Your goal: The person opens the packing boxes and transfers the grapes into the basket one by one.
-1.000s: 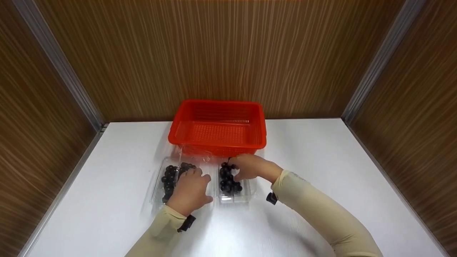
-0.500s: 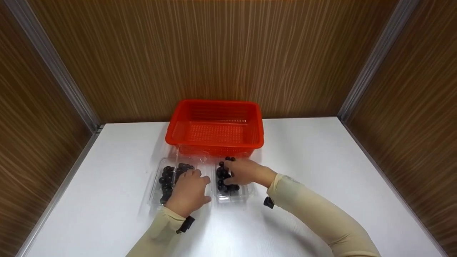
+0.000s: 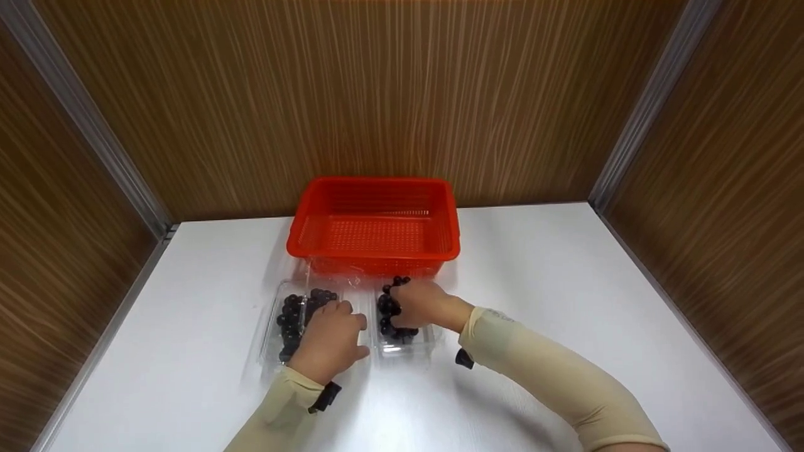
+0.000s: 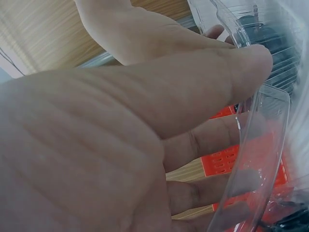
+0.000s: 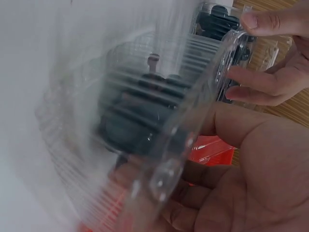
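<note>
My right hand (image 3: pixel 422 302) reaches into a clear plastic box (image 3: pixel 402 349), thumb and fingers curled around a bunch of dark grapes (image 3: pixel 385 304). In the right wrist view the grapes (image 5: pixel 145 121) show blurred through the ribbed wall, with fingertips at their lower side. My left hand (image 3: pixel 331 342) lies left of this box, at a clear plastic lid (image 4: pixel 275 104). The left wrist view has its thumb over the plastic edge and its fingers behind, seen through the plastic. Under and beside the left hand is a second clear box (image 3: pixel 267 342) of dark grapes (image 3: pixel 290 320).
A red perforated basket (image 3: pixel 377 256) stands just behind the boxes, with nothing in it. The white table (image 3: pixel 540 282) is enclosed by wood-grain panels (image 3: pixel 377 94) at the back and on both sides.
The right hand has shifted slightly left and closed further around the grapes, hiding more of them. The left hand keeps its place at the lid. The whole head view has drifted a little.
</note>
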Action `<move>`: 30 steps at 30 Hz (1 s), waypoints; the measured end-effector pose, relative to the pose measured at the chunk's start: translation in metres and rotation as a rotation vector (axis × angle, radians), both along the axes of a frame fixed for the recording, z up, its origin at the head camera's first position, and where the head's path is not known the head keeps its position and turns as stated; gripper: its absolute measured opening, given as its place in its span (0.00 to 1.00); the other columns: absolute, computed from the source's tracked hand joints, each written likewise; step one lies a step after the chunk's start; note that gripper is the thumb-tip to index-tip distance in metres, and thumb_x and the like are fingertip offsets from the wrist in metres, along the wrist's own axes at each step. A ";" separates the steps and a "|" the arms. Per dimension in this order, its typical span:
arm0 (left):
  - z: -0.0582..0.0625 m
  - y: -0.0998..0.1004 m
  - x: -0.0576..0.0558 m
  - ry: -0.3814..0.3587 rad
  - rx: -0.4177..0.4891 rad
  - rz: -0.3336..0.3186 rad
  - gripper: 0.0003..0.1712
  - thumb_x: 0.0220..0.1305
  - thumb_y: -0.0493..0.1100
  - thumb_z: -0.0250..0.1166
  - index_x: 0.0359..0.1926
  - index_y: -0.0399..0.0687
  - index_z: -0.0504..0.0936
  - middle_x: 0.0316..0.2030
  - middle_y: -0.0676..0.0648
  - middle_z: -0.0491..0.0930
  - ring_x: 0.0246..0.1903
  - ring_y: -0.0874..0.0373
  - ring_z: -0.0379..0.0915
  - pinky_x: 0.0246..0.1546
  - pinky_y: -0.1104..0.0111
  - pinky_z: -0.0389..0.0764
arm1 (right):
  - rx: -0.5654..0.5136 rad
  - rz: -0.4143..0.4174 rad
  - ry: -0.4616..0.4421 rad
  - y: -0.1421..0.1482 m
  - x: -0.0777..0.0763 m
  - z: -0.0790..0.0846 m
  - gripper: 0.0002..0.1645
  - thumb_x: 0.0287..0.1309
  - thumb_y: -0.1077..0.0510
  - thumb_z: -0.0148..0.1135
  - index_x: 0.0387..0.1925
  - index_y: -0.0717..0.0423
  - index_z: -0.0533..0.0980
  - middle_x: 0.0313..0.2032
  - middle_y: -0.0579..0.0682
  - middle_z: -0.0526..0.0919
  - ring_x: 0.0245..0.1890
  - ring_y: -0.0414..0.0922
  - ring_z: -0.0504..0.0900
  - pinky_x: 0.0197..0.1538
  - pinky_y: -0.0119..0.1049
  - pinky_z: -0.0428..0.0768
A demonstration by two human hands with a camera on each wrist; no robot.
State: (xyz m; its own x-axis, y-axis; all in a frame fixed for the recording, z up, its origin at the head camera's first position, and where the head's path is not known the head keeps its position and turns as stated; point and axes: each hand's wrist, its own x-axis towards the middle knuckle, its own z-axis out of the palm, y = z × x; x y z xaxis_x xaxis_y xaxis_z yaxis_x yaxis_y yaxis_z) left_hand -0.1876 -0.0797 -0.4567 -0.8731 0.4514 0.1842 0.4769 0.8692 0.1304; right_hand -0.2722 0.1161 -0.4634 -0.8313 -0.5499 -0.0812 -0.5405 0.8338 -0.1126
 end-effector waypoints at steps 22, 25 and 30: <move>0.002 0.000 0.001 -0.043 -0.001 0.015 0.17 0.52 0.48 0.82 0.39 0.43 0.90 0.34 0.42 0.82 0.40 0.44 0.75 0.48 0.49 0.79 | -0.143 0.014 0.067 0.000 -0.004 -0.001 0.08 0.58 0.58 0.69 0.26 0.50 0.77 0.17 0.42 0.70 0.22 0.44 0.71 0.26 0.35 0.67; 0.002 -0.001 0.001 -0.043 0.001 0.017 0.17 0.52 0.48 0.82 0.39 0.43 0.90 0.34 0.42 0.82 0.40 0.43 0.75 0.48 0.49 0.79 | -0.162 0.013 0.065 0.001 -0.004 0.002 0.07 0.58 0.58 0.68 0.27 0.51 0.78 0.17 0.42 0.70 0.22 0.44 0.72 0.26 0.35 0.68; 0.001 0.000 0.000 -0.025 -0.007 0.002 0.17 0.52 0.48 0.82 0.38 0.43 0.90 0.34 0.42 0.82 0.40 0.43 0.75 0.48 0.49 0.79 | -0.239 0.033 0.092 0.004 -0.004 0.007 0.08 0.56 0.60 0.70 0.39 0.53 0.82 0.22 0.43 0.74 0.26 0.45 0.74 0.32 0.38 0.73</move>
State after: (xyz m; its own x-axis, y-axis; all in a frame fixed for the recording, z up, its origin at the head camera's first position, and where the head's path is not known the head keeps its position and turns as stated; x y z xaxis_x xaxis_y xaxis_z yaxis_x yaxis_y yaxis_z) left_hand -0.1876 -0.0800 -0.4553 -0.8781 0.4512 0.1590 0.4722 0.8709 0.1363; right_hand -0.2764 0.1196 -0.4567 -0.8107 -0.5710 0.1293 -0.5838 0.7714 -0.2534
